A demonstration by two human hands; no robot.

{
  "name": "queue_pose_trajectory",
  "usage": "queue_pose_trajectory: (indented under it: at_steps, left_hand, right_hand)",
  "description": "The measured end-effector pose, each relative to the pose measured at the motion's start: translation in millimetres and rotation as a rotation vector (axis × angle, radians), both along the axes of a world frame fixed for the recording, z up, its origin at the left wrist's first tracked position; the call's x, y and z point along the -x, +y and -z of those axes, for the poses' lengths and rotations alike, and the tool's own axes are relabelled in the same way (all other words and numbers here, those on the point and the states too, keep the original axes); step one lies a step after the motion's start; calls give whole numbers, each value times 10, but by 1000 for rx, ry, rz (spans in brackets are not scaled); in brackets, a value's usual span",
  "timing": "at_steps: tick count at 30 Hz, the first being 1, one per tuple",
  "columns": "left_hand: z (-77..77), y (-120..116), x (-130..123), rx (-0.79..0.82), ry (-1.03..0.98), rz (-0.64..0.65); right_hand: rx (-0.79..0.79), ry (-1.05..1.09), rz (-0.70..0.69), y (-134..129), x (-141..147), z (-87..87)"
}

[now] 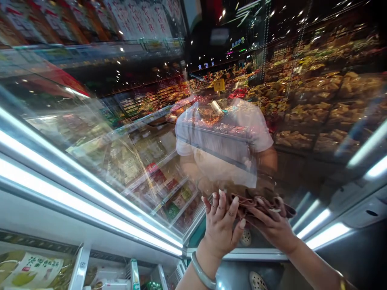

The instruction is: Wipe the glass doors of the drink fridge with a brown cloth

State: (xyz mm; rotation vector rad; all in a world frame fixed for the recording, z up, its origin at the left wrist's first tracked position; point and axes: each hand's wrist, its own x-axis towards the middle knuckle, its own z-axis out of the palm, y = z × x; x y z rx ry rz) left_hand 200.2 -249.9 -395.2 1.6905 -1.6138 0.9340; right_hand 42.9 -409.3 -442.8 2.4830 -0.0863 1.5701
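Observation:
In front of me a glass pane (pixel 223 161) mirrors a torso in a light top. Against or very near it, my left hand (pixel 220 221) is raised with its fingers spread, holding nothing; a pale bangle (pixel 203 272) circles its wrist. Just to its right, my right hand (pixel 276 229) grips a bunched brown cloth (pixel 263 202). The cloth lies close to the glass, though I cannot tell exactly how much of it touches. Folds of the cloth hide parts of the right fingers.
A bright light strip (pixel 90 201) runs along the left. Below it are packaged goods (pixel 33 270) on a shelf with dividers. Bottles (pixel 54 20) fill the upper left. Store shelves show in or through the glass. A clog with holes (pixel 258 280) is at the bottom.

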Motion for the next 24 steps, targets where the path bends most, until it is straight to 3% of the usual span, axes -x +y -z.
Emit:
queue_pose_trajectory:
  at_steps: [2,5,8,10,12,14,16,19,22,24]
  left_hand:
    - [44,-58,57,-16,-18,19]
    - [87,-163,157,-17,-32,42]
    - [119,-247,221,2,-13,26]
    - [146,-274,229,11,-10,26]
    - [178,-281,222,9,-11,28]
    - [212,-282,218,-3,-4,24]
    - [250,-291,232,-16,7,18]
    - [330,-333,293,-37,15,12]
    - [446,-388,361,-51,27,2]
    - [529,-409,382,-38,47,-4]
  right_hand:
    - [-60,-88,62,-159,196,37]
    - [-90,-256,136,-315,244,-236]
    - [-115,-357,195,-253,43,-452]
    - [-93,-293,198,-157,-46,-360]
    - [-52,-172,181,-110,7,-119]
    - [-28,-90,195,-152,193,129]
    - [-53,-81,251,-267,418,258]
    - [-118,-145,352,-444,573,202]
    - [-153,-196,401,-454,416,108]
    - [-123,-125,357,-364,282,149]
